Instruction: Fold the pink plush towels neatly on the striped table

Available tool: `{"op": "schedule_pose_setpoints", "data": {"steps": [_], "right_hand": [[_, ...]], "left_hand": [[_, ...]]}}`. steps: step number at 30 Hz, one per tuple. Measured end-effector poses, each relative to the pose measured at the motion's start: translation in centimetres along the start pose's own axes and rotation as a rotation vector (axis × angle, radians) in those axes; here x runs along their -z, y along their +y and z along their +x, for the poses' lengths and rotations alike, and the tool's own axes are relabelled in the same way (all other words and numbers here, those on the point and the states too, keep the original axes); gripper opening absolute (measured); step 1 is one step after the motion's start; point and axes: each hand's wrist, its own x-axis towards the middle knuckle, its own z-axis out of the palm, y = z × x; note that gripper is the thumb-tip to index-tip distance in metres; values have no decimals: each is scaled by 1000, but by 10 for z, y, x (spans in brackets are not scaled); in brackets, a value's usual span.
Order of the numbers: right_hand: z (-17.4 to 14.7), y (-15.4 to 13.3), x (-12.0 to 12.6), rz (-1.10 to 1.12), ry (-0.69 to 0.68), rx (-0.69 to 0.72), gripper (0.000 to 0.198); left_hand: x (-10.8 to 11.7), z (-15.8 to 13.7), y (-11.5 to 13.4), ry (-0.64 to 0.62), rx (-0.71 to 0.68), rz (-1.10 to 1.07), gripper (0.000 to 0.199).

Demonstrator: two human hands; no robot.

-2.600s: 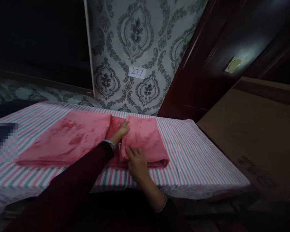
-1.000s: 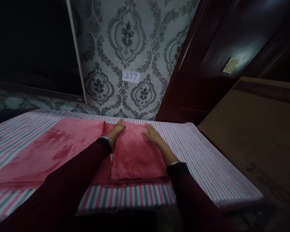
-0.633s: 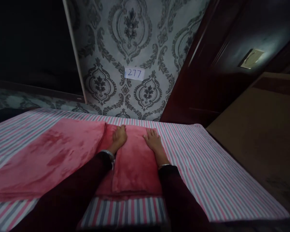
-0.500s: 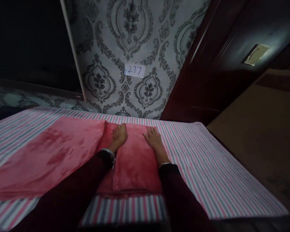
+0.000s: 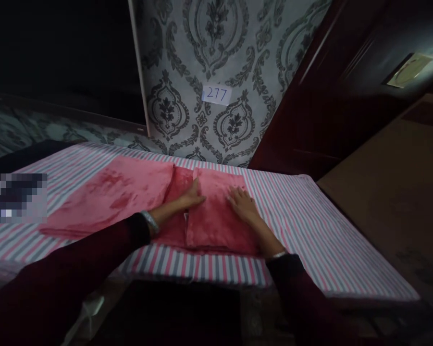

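A pink-red plush blanket lies spread out, with its right part folded over into a narrower flap. My left hand rests at the left edge of that flap, thumb and fingers apart. On the flap's right side my right hand lies flat, palm down, its fingers spread. A darker red strip of the blanket shows between the flap and the wide left part. Both forearms, in dark sleeves, reach in from below and cover some of the near edge.
Under the blanket is a striped tablecloth over a table. Behind stands a patterned wall with a paper marked 277. A dark screen is at upper left, a large cardboard box at right.
The view has shifted, showing more of the table's front edge. My left hand has gone from curled to thumb and fingers apart at the flap's edge. My right hand has slid slightly nearer.
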Motion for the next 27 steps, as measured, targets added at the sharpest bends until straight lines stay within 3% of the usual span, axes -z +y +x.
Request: {"op": "schedule_pose_setpoints", "data": {"steps": [4, 7, 12, 16, 22, 27], "right_hand": [[-51, 10, -21, -73, -5, -11, 60], [-65, 13, -29, -96, 7, -51, 61], [-65, 9, -36, -106, 79, -54, 60], [-66, 10, -47, -115, 150, -28, 60], [-66, 12, -50, -95, 179, -24, 59], [-66, 11, -38, -69, 151, -50, 58]], "left_hand": [[-6, -41, -6, -121, -43, -32, 102], [-8, -55, 2, -136, -50, 51, 104], [1, -63, 5, -29, -84, 152, 100], [5, -73, -7, -56, 66, 1, 99], [-18, -92, 3, 11, 143, -197, 105], [-11, -89, 15, 81, 52, -138, 101]]}}
